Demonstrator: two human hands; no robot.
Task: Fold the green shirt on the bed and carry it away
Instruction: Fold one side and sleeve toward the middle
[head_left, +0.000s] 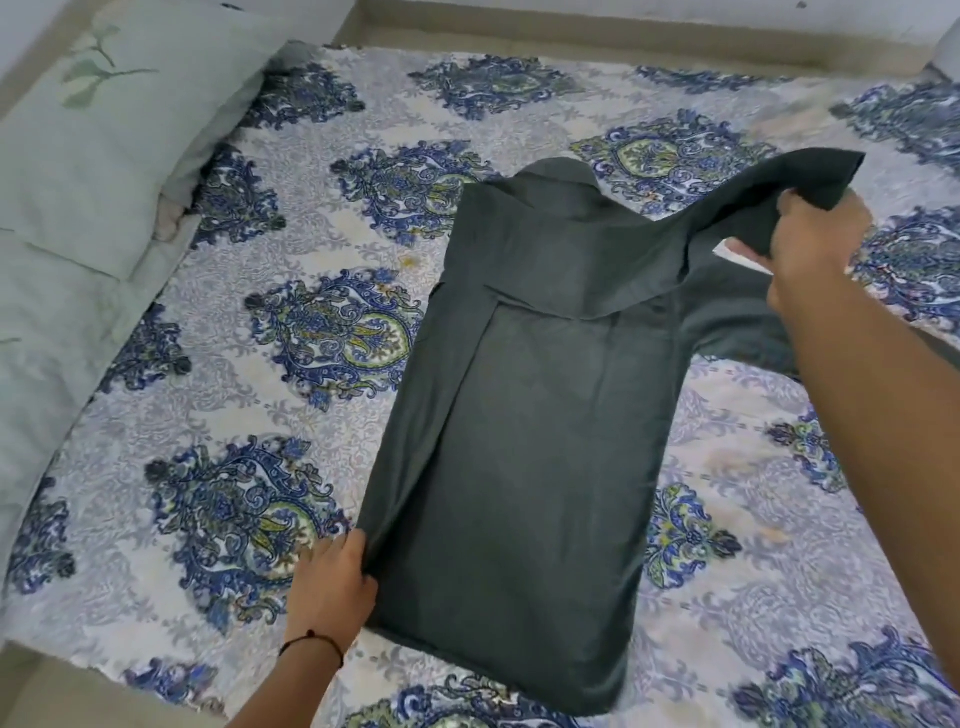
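Observation:
The dark green shirt (540, 415) lies back-up on the bed, collar at the far end, its left side folded inward over the body. My left hand (332, 582) pinches the near left corner of the hem. My right hand (815, 234) grips the right sleeve and holds it lifted above the bedsheet, the cuff end sticking up past my fingers. A white label shows just beside that hand. Part of the shirt's right side is hidden behind my right forearm.
The bed carries a white sheet with blue paisley medallions (260, 332). Pale green pillows (93, 156) lie along the left edge. A beige bed frame (571, 31) runs along the far side and the near left corner.

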